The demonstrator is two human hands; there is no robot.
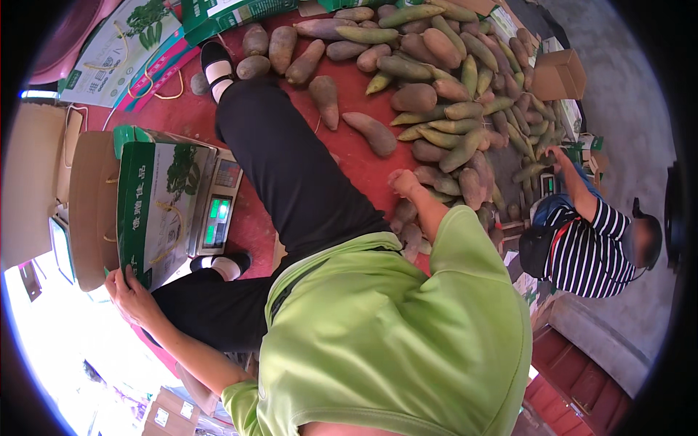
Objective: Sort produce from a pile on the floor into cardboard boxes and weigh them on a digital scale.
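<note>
My left hand [133,296] grips the near edge of a green and white cardboard gift box [171,211], its thumb on one side of the wall and its fingers on the other. The box has its flap raised and rests on a digital scale [217,211] with lit green digits. What lies in the box is hidden. My right hand [402,181] is closed beside a large heap of radishes [443,134], some green, some purplish brown. Nothing shows in its fingers. A single purplish radish [371,134] lies on the red mat [287,109] just beyond this hand.
More gift boxes [120,54] lie at the far left, near a pink basin [69,36]. A co-worker in a striped shirt [589,251] reaches to the heap's right side. An open brown carton [558,75] stands behind it. My legs [291,167] straddle the scale.
</note>
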